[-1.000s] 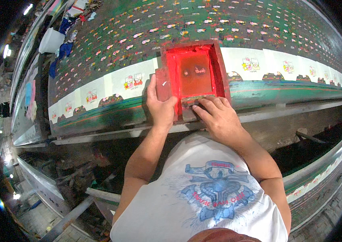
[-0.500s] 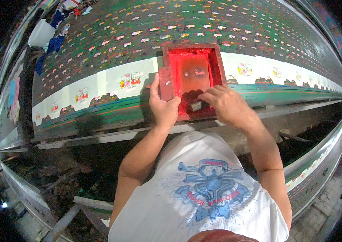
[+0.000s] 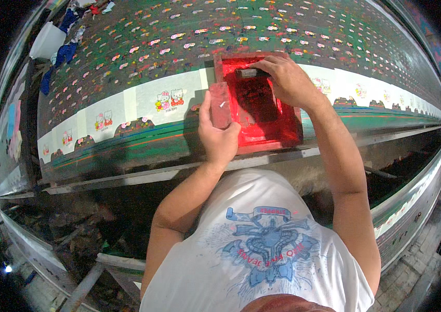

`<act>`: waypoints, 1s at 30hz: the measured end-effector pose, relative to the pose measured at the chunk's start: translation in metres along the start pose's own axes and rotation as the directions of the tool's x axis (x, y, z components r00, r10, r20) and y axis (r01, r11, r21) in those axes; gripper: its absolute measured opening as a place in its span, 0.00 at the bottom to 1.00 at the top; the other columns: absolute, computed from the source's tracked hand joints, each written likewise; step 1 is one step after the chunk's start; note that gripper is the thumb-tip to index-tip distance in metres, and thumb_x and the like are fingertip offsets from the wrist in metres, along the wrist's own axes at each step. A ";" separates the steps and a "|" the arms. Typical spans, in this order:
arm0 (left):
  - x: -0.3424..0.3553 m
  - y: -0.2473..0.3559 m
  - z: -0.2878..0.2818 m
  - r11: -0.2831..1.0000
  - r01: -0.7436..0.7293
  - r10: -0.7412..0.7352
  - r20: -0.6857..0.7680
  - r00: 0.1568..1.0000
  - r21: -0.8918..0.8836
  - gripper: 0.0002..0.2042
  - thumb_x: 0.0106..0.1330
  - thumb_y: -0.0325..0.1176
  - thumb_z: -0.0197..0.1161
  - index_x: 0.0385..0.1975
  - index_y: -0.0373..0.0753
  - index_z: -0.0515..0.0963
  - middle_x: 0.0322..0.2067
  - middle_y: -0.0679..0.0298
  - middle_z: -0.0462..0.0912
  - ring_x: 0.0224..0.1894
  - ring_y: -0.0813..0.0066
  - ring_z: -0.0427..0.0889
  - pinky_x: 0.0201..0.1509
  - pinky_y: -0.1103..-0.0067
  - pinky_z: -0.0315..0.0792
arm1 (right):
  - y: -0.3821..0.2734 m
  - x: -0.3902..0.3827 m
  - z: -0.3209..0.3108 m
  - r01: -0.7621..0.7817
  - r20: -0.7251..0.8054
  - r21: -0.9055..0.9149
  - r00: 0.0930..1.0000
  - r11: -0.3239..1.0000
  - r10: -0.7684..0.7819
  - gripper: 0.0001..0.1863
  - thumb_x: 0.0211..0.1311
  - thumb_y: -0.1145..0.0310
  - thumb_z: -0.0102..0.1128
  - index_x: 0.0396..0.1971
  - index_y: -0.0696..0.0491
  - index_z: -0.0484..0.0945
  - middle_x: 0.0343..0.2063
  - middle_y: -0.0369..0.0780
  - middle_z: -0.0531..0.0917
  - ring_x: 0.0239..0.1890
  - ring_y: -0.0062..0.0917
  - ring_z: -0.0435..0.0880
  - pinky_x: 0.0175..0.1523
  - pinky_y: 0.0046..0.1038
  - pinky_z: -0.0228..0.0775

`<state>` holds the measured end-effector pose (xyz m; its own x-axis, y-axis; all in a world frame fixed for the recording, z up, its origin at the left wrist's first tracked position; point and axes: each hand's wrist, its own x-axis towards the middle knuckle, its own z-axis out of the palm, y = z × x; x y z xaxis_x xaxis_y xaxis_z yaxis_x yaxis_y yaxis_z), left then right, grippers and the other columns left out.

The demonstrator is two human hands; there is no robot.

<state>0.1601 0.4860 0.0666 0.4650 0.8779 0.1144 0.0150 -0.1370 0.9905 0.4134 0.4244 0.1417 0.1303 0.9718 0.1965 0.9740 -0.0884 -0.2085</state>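
A screen-printing frame (image 3: 268, 145) with red-stained walls lies over the row of white fabric pieces (image 3: 138, 104). Wet red ink coats its inner edges. My left hand (image 3: 219, 140) grips the reddish block (image 3: 221, 108) on the frame's left side, thumb toward me and fingers along its outer side. Inside the frame, near its far wall, my right hand (image 3: 292, 80) holds a small dark squeegee (image 3: 248, 73) by its right part. The fingers cover that end. A shadow darkens the mesh (image 3: 254, 101) below it.
The long green printing table (image 3: 142, 49) is dotted with rows of small colourful prints. Printed cartoon figures (image 3: 169, 100) show on fabric left of the frame. A white container (image 3: 48, 40) and blue cloth (image 3: 67, 53) sit at the far left. A metal rail (image 3: 179, 169) edges the table.
My right hand has pushed the squeegee from the frame's near end to its far end. The frame and my left hand sit slightly farther right in the picture.
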 end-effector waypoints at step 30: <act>-0.015 0.038 0.040 0.995 -0.027 0.025 -0.017 1.000 -0.100 0.48 0.60 0.12 0.71 0.85 0.29 0.62 0.79 0.51 0.73 0.81 0.62 0.73 0.86 0.67 0.66 | -0.047 -0.216 -0.013 -0.233 -0.193 0.709 0.844 0.665 0.501 0.24 0.67 0.72 0.78 0.63 0.53 0.89 0.67 0.49 0.86 0.72 0.48 0.83 0.79 0.48 0.70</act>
<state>0.1895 0.4494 0.0992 0.4497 0.8821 0.1406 -0.0863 -0.1137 0.9898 0.3422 0.2157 0.1212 0.6334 0.7337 0.2460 0.4862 -0.1301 -0.8641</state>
